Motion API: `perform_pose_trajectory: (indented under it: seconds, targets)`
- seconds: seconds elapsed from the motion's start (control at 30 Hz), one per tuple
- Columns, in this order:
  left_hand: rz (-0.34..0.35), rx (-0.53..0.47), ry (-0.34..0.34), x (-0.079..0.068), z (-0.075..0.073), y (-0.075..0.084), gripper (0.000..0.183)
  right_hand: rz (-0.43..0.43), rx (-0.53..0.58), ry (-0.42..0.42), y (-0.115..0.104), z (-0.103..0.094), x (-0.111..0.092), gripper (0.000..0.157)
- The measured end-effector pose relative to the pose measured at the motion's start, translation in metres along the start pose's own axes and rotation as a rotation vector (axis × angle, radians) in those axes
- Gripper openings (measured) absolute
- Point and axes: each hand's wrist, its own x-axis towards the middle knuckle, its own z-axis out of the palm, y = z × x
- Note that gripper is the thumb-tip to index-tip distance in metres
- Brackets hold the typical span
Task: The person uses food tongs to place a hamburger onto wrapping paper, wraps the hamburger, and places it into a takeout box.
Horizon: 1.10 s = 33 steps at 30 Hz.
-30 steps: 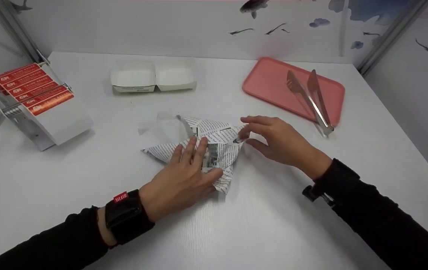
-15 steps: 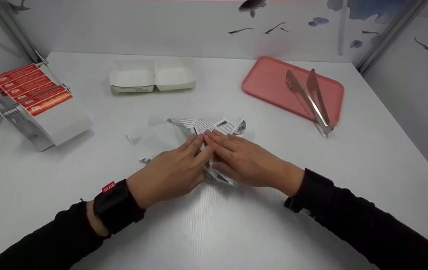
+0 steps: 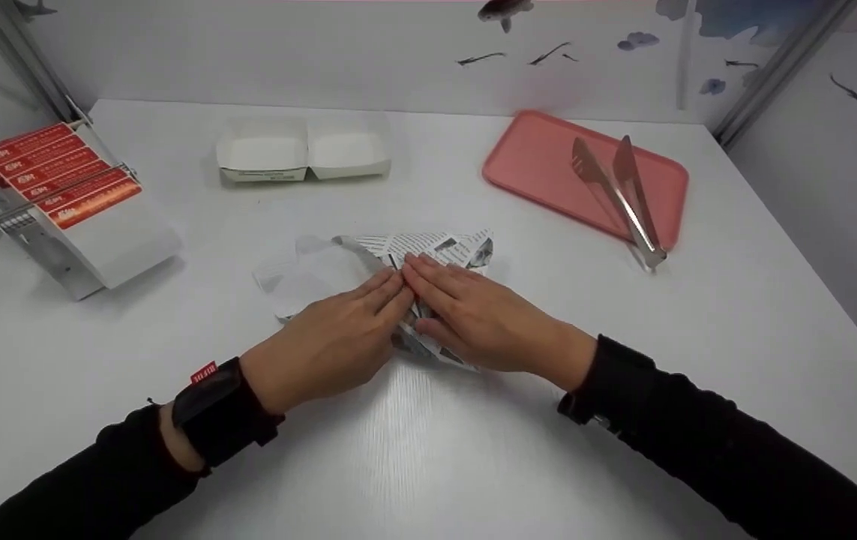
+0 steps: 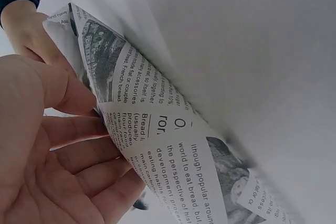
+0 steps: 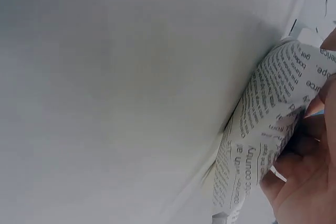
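A sheet of newspaper-print wrapping paper (image 3: 417, 244) is folded into a raised bundle on the white table, and what lies inside is hidden. My left hand (image 3: 327, 337) presses the bundle from the left with its fingers mostly straight. From the other side my right hand (image 3: 492, 319) lays straight fingers over the paper, so the fingertips of both hands meet at the middle. Paler translucent paper (image 3: 308, 266) spreads out on the left. In the left wrist view, the left fingers (image 4: 89, 156) lie against the upper edge of the printed paper (image 4: 157, 129). The right wrist view has the right hand (image 5: 307, 171) at the folded printed paper (image 5: 268, 114).
An opened paper box (image 3: 304, 150) stands at the back. At the back right, metal tongs (image 3: 623, 202) lie across a pink tray (image 3: 533, 165). A holder of red-and-white paper sleeves (image 3: 106, 232) stands at the left. White walls enclose the table behind and at the sides.
The right hand has moved left from the paper's right corner onto its middle, beside the left hand. The paper's right side is now folded inward; the left hand has shifted slightly left.
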Motion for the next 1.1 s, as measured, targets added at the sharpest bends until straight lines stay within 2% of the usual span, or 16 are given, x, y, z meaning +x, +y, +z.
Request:
perform_pose_trajectory:
  seconds: [0.07, 0.17, 0.27, 0.3, 0.37, 0.43, 0.5, 0.53, 0.6, 0.7, 0.83, 0.93, 1.03, 1.1]
  targets:
    - [0.002, -0.034, -0.013, 0.0, 0.0, -0.001, 0.059, 0.008, 0.005, -0.001, -0.001, 0.002, 0.004, 0.067]
    - [-0.01, -0.127, 0.015, -0.001, 0.001, -0.006, 0.056, 0.016, -0.003, -0.018, -0.002, 0.003, 0.009, 0.066]
    - [-0.059, -0.258, 0.104, -0.002, 0.002, -0.02, 0.046, 0.015, -0.021, -0.047, -0.002, 0.003, 0.011, 0.066]
    - [-0.094, -0.295, 0.136, -0.002, 0.002, -0.027, 0.04, 0.015, -0.026, -0.06, -0.002, 0.003, 0.012, 0.066]
    - [-0.229, -0.345, 0.163, -0.002, -0.002, -0.042, 0.031, 0.018, -0.029, -0.084, -0.002, 0.002, 0.013, 0.066]
    - [-0.403, -0.354, 0.138, -0.006, -0.005, -0.059, 0.027, 0.021, -0.033, -0.103, -0.002, 0.001, 0.014, 0.066]
    - [-0.588, -0.337, 0.036, -0.012, -0.007, -0.077, 0.03, 0.026, -0.031, -0.113, -0.002, 0.0, 0.014, 0.066]
    - [-0.659, -0.322, -0.022, -0.016, -0.006, -0.085, 0.034, 0.026, -0.03, -0.113, -0.003, 0.0, 0.014, 0.066]
    - [-0.749, -0.317, -0.114, -0.024, -0.004, -0.098, 0.042, 0.02, -0.037, -0.11, -0.002, 0.0, 0.014, 0.066]
    - [-0.814, -0.383, -0.174, -0.03, 0.0, -0.111, 0.046, 0.019, -0.048, -0.114, -0.001, 0.001, 0.013, 0.065]
    - [-0.861, -0.503, -0.228, -0.028, 0.002, -0.117, 0.04, 0.026, -0.061, -0.125, 0.0, 0.0, 0.011, 0.065]
    - [-0.889, -0.557, -0.267, -0.026, 0.002, -0.119, 0.034, 0.027, -0.051, -0.126, 0.0, -0.001, 0.01, 0.065]
    - [-0.898, -0.614, -0.246, -0.026, 0.001, -0.119, 0.03, 0.021, -0.044, -0.121, 0.0, 0.0, 0.01, 0.064]
    - [-0.889, -0.652, -0.21, -0.025, 0.0, -0.118, 0.036, 0.02, -0.053, -0.121, 0.0, 0.0, 0.01, 0.064]
